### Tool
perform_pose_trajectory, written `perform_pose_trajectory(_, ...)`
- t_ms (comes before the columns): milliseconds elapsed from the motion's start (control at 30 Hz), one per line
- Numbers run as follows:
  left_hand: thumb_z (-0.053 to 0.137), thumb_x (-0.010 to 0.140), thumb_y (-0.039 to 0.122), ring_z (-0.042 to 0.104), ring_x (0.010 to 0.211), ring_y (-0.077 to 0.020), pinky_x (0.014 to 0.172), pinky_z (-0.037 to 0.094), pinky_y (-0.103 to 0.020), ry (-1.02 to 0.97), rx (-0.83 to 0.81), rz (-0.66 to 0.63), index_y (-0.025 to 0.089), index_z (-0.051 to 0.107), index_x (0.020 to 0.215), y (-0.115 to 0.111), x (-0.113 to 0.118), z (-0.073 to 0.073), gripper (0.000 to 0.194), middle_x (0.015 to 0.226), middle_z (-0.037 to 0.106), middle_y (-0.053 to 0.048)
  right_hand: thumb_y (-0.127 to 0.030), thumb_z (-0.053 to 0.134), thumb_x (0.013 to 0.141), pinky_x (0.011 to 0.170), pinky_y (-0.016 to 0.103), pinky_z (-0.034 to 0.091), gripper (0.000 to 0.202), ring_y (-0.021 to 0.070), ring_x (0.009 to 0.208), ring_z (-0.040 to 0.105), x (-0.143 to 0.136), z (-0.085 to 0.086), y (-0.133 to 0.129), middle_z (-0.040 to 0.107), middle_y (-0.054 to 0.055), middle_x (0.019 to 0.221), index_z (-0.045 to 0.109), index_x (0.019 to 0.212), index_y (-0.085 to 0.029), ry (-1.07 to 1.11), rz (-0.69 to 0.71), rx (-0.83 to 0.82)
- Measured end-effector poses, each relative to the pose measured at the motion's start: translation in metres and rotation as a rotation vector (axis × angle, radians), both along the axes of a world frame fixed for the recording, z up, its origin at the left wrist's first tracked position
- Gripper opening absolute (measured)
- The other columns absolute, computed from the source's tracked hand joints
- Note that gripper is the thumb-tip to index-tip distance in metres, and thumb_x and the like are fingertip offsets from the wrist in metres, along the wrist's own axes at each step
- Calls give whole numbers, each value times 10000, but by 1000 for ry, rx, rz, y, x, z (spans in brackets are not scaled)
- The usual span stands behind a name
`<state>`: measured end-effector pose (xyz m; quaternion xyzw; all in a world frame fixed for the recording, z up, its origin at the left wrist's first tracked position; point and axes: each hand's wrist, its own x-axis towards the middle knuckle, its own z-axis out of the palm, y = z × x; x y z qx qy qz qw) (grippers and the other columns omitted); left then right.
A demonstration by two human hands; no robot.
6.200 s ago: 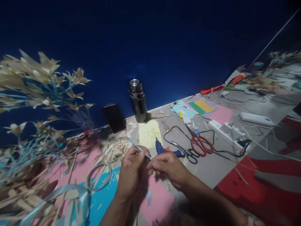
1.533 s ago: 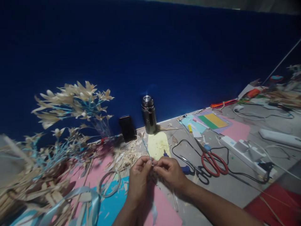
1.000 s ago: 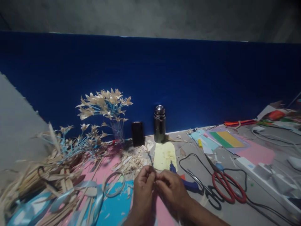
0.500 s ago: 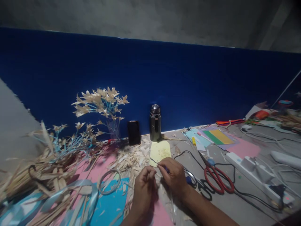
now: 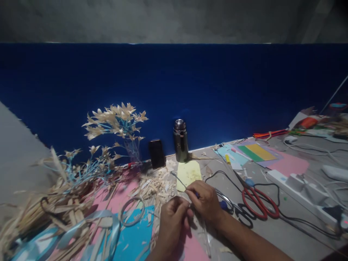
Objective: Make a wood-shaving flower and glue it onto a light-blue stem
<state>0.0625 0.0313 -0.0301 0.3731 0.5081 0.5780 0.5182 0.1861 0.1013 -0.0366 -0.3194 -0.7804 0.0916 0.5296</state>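
My right hand is closed around a thin dark tool with a blue part showing between the fingers. Its slim end points up and left, across the edge of a yellow paper sheet strewn with crumbs. Close beside it, my left hand is pinched, thumb against fingers; whatever it holds is too small to make out. Pale dried shavings lie beyond the left hand. Red-handled scissors and black-handled scissors rest to the right of my right hand.
A steel flask and a phone stand by the blue wall. Dried-husk flowers rise from a clear vase at left, above ribbon and husk strips. A white power strip and cables lie at right, with coloured paper behind.
The view has levelled and shifted slightly. The tool's slim end now reaches farther up and left from my right hand, and my left thumb is pressed more plainly to the fingers.
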Motion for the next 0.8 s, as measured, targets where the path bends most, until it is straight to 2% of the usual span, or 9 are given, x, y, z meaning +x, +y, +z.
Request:
perform_pose_trajectory(100, 689, 809, 586, 422, 375, -91, 372, 359, -206, 33, 34, -9, 189, 547, 635, -1, -2, -2, 456, 473, 501, 38, -128, 614, 912, 668, 276, 440, 153, 174, 696, 645, 1, 2, 0, 694, 16, 727, 650, 783, -203, -1, -3, -5)
perform_pose_trajectory(233, 702, 759, 650, 329, 474, -74, 425, 317, -186, 101, 104, 20, 193, 444, 536, -2, -2, 4, 570, 510, 388, 56, -129, 623, 906, 658, 279, 438, 143, 178, 686, 646, 1, 3, -1, 697, 21, 723, 654, 784, -197, -11, 0, -24)
perform_pose_trajectory(333, 685, 744, 668, 283, 461, -75, 402, 283, -188, 65, 66, 94, 208, 401, 520, -1, 0, 10, 585, 493, 325, 73, -133, 623, 907, 653, 279, 436, 141, 179, 685, 647, 0, 2, -1, 696, 21, 722, 655, 786, -197, -15, 16, -46)
perform_pose_trajectory(400, 702, 753, 596, 327, 438, -80, 395, 304, -192, 36, 47, 133, 205, 461, 557, 0, 0, 12, 499, 488, 372, 70, -135, 621, 910, 655, 279, 437, 141, 180, 688, 647, 0, 2, -1, 695, 22, 724, 653, 787, -197, -9, 20, -61)
perform_pose_trajectory(467, 761, 723, 444, 456, 468, -100, 437, 396, -204, 34, 68, 149, 197, 566, 652, 2, -2, 14, 323, 549, 509, 44, -136, 618, 911, 660, 281, 440, 142, 182, 692, 646, 1, 2, -1, 693, 25, 727, 652, 788, -198, -2, 17, -75)
perform_pose_trajectory(567, 797, 648, 261, 581, 529, -132, 513, 491, -241, 10, 86, 107, 195, 637, 722, 2, -4, 12, 189, 637, 619, 18, -134, 617, 909, 657, 280, 440, 150, 181, 691, 640, 1, 3, 0, 686, 24, 724, 646, 777, -200, 18, 10, -85)
perform_pose_trajectory(700, 791, 679, 318, 548, 458, -129, 455, 462, -240, -110, 17, 67, 182, 682, 723, 3, -1, -3, 179, 546, 590, 15, -123, 617, 900, 661, 278, 440, 143, 178, 698, 637, 0, 1, 1, 680, 19, 725, 644, 784, -203, 61, 12, -68)
perform_pose_trajectory(733, 769, 702, 364, 503, 406, -127, 415, 434, -243, -76, 16, 68, 175, 702, 733, 3, -1, -7, 203, 496, 570, 12, -117, 615, 897, 663, 276, 442, 141, 176, 701, 639, -1, 0, 2, 681, 17, 727, 646, 790, -205, 72, 19, -64)
perform_pose_trajectory(800, 754, 720, 357, 579, 510, -157, 478, 473, -259, 50, 108, 122, 175, 731, 745, 5, -3, -12, 185, 591, 641, -34, -103, 608, 891, 664, 272, 445, 147, 172, 698, 642, -2, -1, 3, 685, 12, 728, 650, 798, -208, 94, 36, -55)
